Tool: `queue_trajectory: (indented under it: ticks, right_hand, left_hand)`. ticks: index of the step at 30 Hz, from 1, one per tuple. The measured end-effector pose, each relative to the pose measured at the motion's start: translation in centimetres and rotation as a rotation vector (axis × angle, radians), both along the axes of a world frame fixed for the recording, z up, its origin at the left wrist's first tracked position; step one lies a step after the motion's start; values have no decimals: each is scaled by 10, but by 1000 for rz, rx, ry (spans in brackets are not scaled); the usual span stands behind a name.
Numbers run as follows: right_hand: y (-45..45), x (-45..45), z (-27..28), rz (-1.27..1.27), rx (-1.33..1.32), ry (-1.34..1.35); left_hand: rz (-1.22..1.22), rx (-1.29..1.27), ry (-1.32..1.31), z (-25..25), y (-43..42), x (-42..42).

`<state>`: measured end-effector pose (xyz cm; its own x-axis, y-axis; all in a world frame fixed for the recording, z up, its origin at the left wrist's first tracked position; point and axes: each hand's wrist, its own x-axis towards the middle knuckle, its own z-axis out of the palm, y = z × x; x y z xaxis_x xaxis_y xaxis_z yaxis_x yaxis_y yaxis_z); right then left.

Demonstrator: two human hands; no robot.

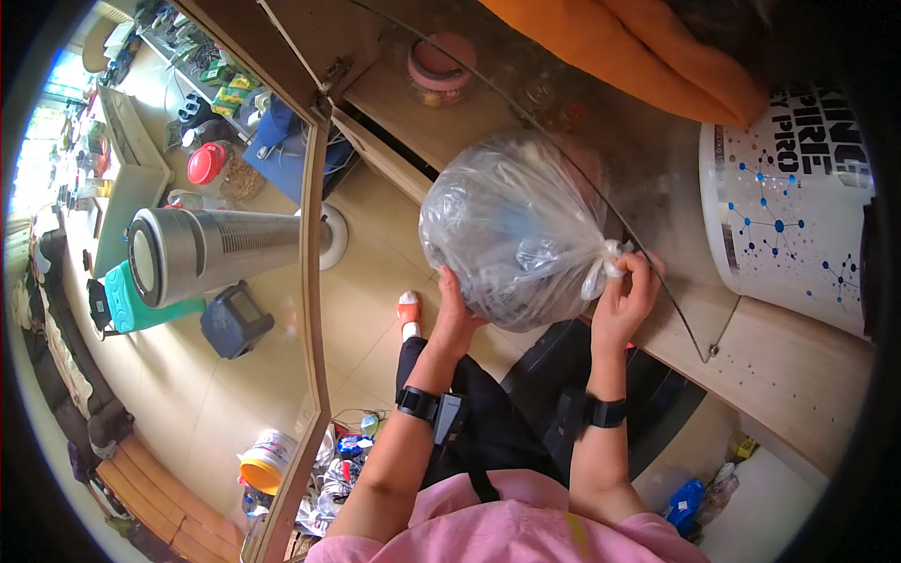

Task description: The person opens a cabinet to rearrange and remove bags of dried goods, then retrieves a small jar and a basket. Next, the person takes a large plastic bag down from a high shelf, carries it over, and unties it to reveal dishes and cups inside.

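Observation:
A clear, bulging plastic bag (507,230) is in front of me at the cabinet's opening, with greyish and bluish contents I cannot make out. Its gathered neck is tied in a knot on the right side. The fingers of my right hand (621,305) pinch the bag at that knot. My left hand (453,319) grips the lower left side, thumb up against the plastic and the other fingers partly hidden under the bag. Both wrists wear dark straps, each with a small device.
The cabinet shelf (788,371) holds a large white tub (788,216) and a pink-lidded jar (441,66). Orange cloth (648,47) hangs above. A thin cord (601,192) crosses the opening. Left of me is the cabinet door frame (313,281), with a silver tower appliance (221,246) beyond.

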<state>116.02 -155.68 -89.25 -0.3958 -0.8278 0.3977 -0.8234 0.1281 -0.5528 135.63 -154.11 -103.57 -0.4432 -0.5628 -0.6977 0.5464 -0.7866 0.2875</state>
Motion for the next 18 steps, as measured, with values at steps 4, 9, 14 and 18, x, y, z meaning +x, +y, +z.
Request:
queue_trajectory:
  ticks: [4,9,14,18]
  right_hand:
    - [28,-7,2,131,208,36]
    - [27,-5,12,-45,145,-231]
    - [-10,-13,14,-96,407,-470]
    - [-7,-14,15,9,333,-402]
  left_hand:
    - [14,-8,-26,27,-9,-1]
    - [0,23,-26,24,-8,-1]
    - [8,-19,-56,10,-4,-2]
    - [37,-44,19,-1,0,-2]
